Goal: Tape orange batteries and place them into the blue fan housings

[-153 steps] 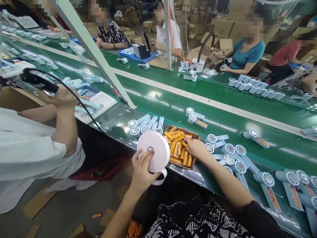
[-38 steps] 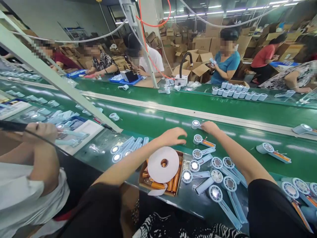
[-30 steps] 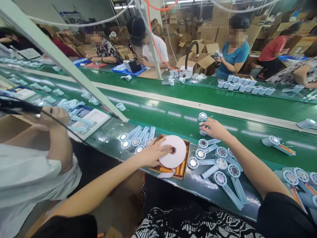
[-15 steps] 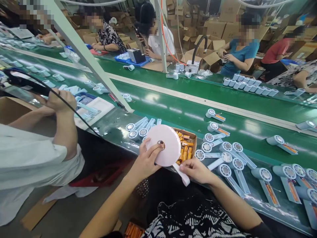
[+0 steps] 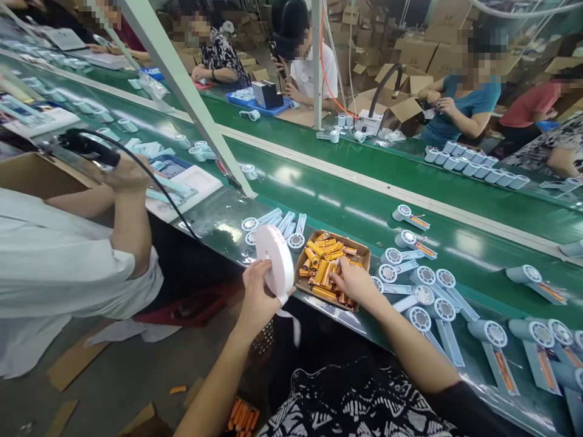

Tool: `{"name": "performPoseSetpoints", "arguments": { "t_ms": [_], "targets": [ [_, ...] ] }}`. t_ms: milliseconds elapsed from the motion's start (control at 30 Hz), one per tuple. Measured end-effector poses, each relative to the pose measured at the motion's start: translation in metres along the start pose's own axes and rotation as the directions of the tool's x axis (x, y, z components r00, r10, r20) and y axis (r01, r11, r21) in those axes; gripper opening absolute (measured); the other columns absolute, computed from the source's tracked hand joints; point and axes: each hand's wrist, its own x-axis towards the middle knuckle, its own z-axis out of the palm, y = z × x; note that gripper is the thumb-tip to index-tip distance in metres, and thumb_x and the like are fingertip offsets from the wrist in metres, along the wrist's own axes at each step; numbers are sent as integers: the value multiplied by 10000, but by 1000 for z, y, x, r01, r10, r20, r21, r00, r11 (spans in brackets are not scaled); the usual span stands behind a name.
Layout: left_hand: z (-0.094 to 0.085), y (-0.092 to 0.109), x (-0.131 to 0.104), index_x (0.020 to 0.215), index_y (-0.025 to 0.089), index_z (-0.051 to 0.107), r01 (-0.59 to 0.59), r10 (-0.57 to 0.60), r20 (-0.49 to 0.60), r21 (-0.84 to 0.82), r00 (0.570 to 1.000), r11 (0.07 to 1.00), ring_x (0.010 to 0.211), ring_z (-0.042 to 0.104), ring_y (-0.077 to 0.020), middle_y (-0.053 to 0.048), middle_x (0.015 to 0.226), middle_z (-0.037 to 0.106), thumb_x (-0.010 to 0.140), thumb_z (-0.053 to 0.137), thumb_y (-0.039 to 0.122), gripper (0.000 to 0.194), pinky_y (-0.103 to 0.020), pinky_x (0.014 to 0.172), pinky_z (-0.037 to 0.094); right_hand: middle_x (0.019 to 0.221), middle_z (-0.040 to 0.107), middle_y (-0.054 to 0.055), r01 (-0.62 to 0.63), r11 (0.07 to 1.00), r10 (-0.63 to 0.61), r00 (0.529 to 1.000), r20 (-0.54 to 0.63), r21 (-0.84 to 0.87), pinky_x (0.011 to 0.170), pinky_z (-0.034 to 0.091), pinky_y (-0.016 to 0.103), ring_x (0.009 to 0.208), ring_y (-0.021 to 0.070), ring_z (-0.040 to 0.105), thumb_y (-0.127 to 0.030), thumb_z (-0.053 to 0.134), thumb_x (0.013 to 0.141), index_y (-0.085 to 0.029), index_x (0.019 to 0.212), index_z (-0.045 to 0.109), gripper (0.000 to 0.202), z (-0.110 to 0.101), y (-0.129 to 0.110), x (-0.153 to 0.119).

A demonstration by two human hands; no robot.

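My left hand (image 5: 260, 297) is closed round a roll of white tape (image 5: 279, 261), held on edge above the bench front. A loose strip of tape (image 5: 295, 325) dangles below the roll. My right hand (image 5: 355, 282) reaches into a shallow cardboard box (image 5: 367, 255) full of orange cylindrical batteries (image 5: 321, 264). Its fingers are bent onto the batteries, and the fingertips are partly hidden, so whether one is gripped cannot be told. Several light blue handheld fans (image 5: 296, 240) lie behind the roll, and more fans (image 5: 419, 315) lie right of the box.
A green conveyor belt (image 5: 319, 182) runs behind the bench, with fans on it. To the left a co-worker's hand (image 5: 130, 176) holds a black corded tool (image 5: 91, 149). A slanted metal post (image 5: 195, 103) rises at the bench. Other people sit across the belt.
My right hand has let go of the tape strip and moved into the battery box. My left hand has turned the roll from face-on to edge-on and shifted it left.
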Motion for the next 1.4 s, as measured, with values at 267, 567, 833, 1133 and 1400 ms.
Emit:
{"name": "performPoseSetpoints", "arguments": {
  "t_ms": [267, 567, 833, 1133, 1400],
  "targets": [
    [12, 19, -14, 1407, 243, 446, -168, 164, 96, 31, 982, 985, 1397, 456, -365, -143, 1360, 574, 808, 836, 263, 715, -575, 1125, 501, 1076, 790, 61, -17, 991, 25, 998, -63, 133, 847, 517, 320, 997, 232, 733, -286, 733, 917, -217, 1199, 521, 359, 4, 17, 19],
    [4, 38, -21, 1416, 212, 486, -326, 312, 104, 193, 945, 925, 1401, 427, -405, -156, 1303, 627, 837, 682, 66, 628, -608, 1105, 496, 1222, 758, 91, 283, 319, 6, 954, -300, 905, 1037, 562, 421, 1129, 259, 712, -492, 882, 746, -235, 1156, 654, 535, -23, 20, -31],
    [12, 49, -22, 1361, 201, 571, -401, 384, 116, 261, 916, 878, 1357, 457, -383, -123, 1270, 692, 801, 658, 14, 596, -566, 1117, 461, 1191, 770, 102, 317, 461, -2, 934, -356, 829, 905, 605, 410, 999, 256, 735, -566, 849, 796, -237, 1057, 649, 465, -29, 7, -59],
    [13, 56, -23, 1419, 223, 583, -416, 407, 100, 335, 908, 845, 1270, 535, -331, -99, 1216, 732, 838, 636, 55, 607, -497, 1110, 431, 661, 606, 39, 336, 898, -180, 870, -460, 284, 627, 461, 347, 609, 192, 515, -755, 688, 874, -216, 883, 772, 546, -30, 6, -63],
    [25, 65, -23, 1301, 217, 682, -388, 375, 111, 377, 920, 841, 1208, 540, -337, -86, 1240, 738, 845, 645, 52, 487, -485, 1039, 480, 941, 759, 70, 289, 745, -167, 953, -252, 601, 890, 582, 395, 960, 280, 702, -625, 727, 898, -222, 1012, 749, 419, -16, 13, -57]
  ]
}}
